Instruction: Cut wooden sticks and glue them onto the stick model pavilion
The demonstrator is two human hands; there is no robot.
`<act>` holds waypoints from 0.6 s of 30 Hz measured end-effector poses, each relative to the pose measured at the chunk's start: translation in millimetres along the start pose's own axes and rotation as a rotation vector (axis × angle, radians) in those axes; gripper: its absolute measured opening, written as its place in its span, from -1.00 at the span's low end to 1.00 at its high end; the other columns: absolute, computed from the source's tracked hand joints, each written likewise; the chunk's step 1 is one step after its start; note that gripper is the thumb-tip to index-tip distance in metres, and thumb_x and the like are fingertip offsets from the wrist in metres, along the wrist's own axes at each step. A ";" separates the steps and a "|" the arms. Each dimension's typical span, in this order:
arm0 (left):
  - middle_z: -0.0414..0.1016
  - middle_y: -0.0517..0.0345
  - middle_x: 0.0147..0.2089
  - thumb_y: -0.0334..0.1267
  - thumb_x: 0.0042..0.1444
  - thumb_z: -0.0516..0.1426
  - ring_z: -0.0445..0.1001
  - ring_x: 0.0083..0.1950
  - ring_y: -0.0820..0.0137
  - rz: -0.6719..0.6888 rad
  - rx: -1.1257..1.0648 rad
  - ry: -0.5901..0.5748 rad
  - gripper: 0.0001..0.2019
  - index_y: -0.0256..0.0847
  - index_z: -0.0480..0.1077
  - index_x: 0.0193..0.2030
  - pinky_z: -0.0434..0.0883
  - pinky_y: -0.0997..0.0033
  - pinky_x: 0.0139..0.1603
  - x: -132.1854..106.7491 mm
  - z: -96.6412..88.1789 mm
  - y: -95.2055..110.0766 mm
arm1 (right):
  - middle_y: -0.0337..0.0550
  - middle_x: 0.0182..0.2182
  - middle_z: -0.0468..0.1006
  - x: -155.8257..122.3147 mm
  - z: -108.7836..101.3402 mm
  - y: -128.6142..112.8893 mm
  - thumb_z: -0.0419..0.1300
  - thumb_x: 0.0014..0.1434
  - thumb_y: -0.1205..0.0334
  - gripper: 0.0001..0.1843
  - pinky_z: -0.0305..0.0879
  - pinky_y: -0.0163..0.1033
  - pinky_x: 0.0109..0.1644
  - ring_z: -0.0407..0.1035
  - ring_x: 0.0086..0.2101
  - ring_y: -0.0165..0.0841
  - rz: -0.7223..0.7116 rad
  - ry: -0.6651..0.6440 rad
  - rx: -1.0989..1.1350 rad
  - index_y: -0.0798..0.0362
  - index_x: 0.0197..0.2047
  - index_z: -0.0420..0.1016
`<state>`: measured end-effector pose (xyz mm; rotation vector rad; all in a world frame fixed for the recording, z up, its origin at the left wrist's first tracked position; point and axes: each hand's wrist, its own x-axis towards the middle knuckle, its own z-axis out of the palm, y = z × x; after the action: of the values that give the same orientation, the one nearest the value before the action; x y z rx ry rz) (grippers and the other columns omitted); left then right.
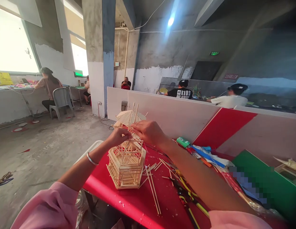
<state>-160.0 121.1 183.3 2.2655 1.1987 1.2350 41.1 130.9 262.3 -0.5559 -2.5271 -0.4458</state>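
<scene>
A tower-like model made of thin wooden sticks (128, 175) stands on the red tabletop, with a six-sided base and an open frame above it. Behind my fingers shows a sloped roof piece (128, 117) of closely laid sticks, with a few sticks jutting up. My left hand (118, 136), wearing a silver bangle, is closed in a pinch at the model's upper frame. From the right, my right hand (149, 129) reaches to the same spot with its fingers bent and pressed together. Its fingertips sit against the upper sticks, and what they pinch is partly hidden.
Loose sticks (153, 190) lie right of the model, beside yellow-and-black pliers (186, 203). A green tube (183, 142), packets and a green board (269, 171) crowd the right side. A white partition (171, 111) borders the table's far edge. Several people sit farther off.
</scene>
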 end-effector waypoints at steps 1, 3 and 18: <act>0.44 0.21 -0.52 -0.15 0.13 0.17 0.31 -0.43 0.48 0.004 0.002 -0.001 -0.75 -0.26 0.51 -0.46 0.29 0.48 -0.36 0.1 0.3 -0.3 | -0.13 -0.29 0.65 -0.3 1.8 -0.5 0.06 0.27 0.27 -0.70 0.26 -0.23 -0.30 0.48 -0.28 -0.32 0.017 0.010 0.008 -0.04 -0.05 0.59; 0.43 0.21 -0.52 -0.15 0.13 0.17 0.31 -0.43 0.48 0.010 -0.001 -0.002 -0.74 -0.26 0.50 -0.47 0.29 0.49 -0.35 0.2 1.0 -1.0 | -0.15 -0.32 0.65 -1.1 4.9 -1.2 0.07 0.25 0.28 -0.70 0.27 -0.23 -0.30 0.48 -0.30 -0.32 0.047 0.024 0.025 -0.05 -0.06 0.59; 0.57 0.12 -0.45 -0.19 0.11 0.21 0.45 -0.40 0.42 -0.005 -0.033 0.044 -0.80 -0.25 0.58 -0.41 0.36 0.45 -0.33 -0.5 6.4 -4.2 | -0.14 -0.27 0.67 11.3 3.3 -4.1 0.12 0.22 0.29 -0.77 0.45 -0.16 -0.11 0.52 -0.26 -0.33 0.230 0.253 0.461 -0.02 -0.18 0.62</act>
<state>-157.2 124.1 176.8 2.2215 1.1889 1.2995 29.0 132.0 264.9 -0.5588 -2.1868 0.1436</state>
